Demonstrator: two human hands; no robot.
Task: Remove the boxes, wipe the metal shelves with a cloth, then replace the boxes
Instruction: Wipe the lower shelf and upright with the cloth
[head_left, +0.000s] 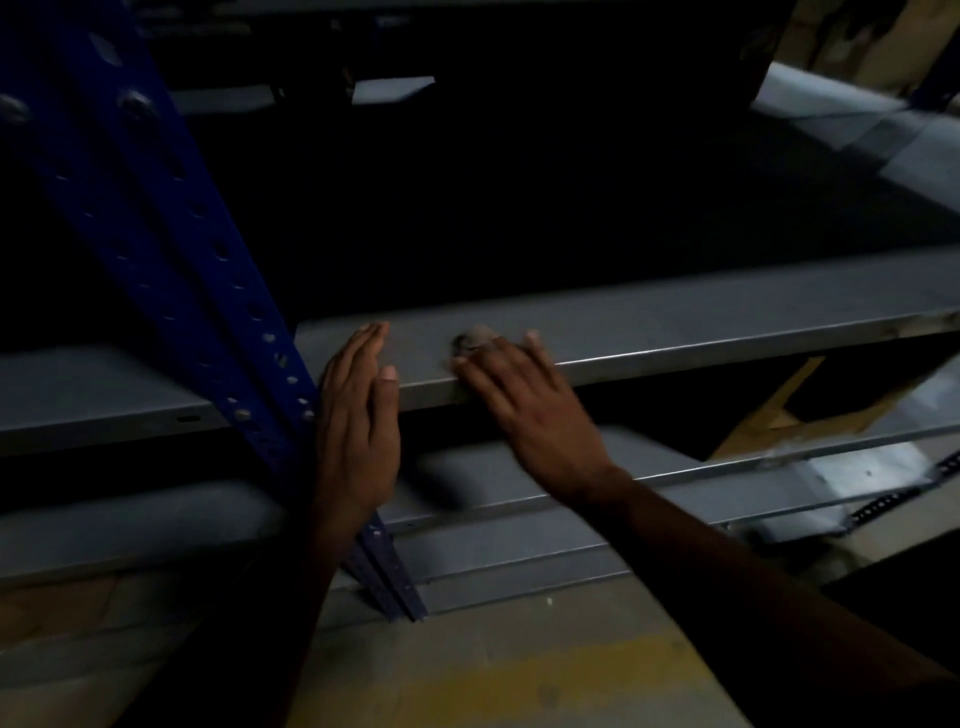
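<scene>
A grey metal shelf (675, 312) runs across the middle of the view, its back part lost in darkness. My left hand (358, 410) rests flat with straight fingers on the shelf's front edge, next to the blue upright. My right hand (524, 400) lies on the same edge a little to the right, blurred, with its fingers over a small greyish cloth (472, 338) that peeks out beyond the fingertips. No box stands on the lit part of this shelf.
A blue perforated upright (171, 234) slants down the left side. More grey shelves (519, 540) lie below. Brown cardboard (789, 410) shows under the shelf at right, and boxes (852, 36) stand at the top right corner. The floor (519, 675) is pale with a yellow patch.
</scene>
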